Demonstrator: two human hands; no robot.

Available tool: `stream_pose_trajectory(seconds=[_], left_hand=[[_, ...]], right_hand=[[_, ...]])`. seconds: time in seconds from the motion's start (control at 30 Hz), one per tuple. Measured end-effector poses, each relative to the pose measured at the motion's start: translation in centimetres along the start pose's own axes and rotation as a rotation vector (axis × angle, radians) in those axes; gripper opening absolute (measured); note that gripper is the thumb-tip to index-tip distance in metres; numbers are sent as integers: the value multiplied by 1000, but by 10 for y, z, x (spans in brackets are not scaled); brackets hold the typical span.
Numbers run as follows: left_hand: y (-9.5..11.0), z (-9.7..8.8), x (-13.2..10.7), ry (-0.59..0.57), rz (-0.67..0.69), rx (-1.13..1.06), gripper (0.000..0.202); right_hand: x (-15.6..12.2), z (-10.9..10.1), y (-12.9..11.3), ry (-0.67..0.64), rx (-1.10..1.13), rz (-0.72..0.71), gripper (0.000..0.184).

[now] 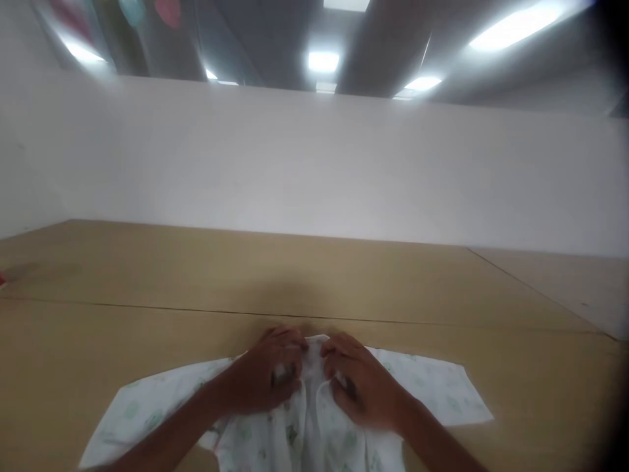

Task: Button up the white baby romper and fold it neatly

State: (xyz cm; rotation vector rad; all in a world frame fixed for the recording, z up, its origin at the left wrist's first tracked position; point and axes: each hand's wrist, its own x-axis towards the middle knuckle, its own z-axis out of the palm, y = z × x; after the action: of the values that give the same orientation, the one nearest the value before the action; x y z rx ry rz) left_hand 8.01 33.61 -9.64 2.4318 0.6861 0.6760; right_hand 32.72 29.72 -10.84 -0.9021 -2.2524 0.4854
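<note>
A white garment (432, 387) with a pale green print lies across the near part of the table, its sleeves spread to the left and right. At its neckline, my left hand (275, 370) pinches the left edge of the collar opening with curled fingers. Opposite it, my right hand (361, 380) is closed on the right edge. Between the hands a narrow strip of the garment's white inner back shows. The lower part of the garment runs out of view at the bottom.
The tan tabletop (246, 269) has a thin seam running across it. A white wall (314, 164) rises behind it. A small red thing (2, 280) sits at the far left edge. Ceiling lamps (323, 61) glow above.
</note>
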Motion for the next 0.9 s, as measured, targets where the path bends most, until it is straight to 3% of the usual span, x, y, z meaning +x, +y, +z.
stream_pose_trajectory(seconds=[0.07, 0.27, 0.37, 0.47, 0.53, 0.6, 0.67, 0.73, 0.83, 0.9], left_hand=[[1, -1, 3, -2, 3, 31, 10], [3, 13, 7, 231, -62, 151, 6], [6, 18, 6, 226, -40, 201, 22], [22, 20, 2, 206, -10, 187, 20], [39, 22, -2, 110, -54, 94, 16], [57, 25, -6, -82, -137, 29, 13], [74, 26, -10, -269, -186, 29, 24], [85, 24, -13, -355, -209, 29, 31], [88, 17, -15, -390, -259, -99, 42], [84, 11, -15, -521, -265, -249, 40]], right_hand=[[2, 0, 2, 19, 38, 2, 24], [2, 1, 3, 63, 154, 10, 26], [1, 0, 2, 48, 149, 14, 33], [0, -1, 0, 12, 57, 10, 42], [0, -1, -1, -3, 1, 4, 41], [-1, -1, 0, 3, -4, 0, 34], [-1, -1, 1, 27, 42, 7, 27], [-1, -1, 3, 51, 91, 10, 25], [1, 0, 4, 46, 80, 9, 18], [2, 0, 4, 30, 37, 6, 13]])
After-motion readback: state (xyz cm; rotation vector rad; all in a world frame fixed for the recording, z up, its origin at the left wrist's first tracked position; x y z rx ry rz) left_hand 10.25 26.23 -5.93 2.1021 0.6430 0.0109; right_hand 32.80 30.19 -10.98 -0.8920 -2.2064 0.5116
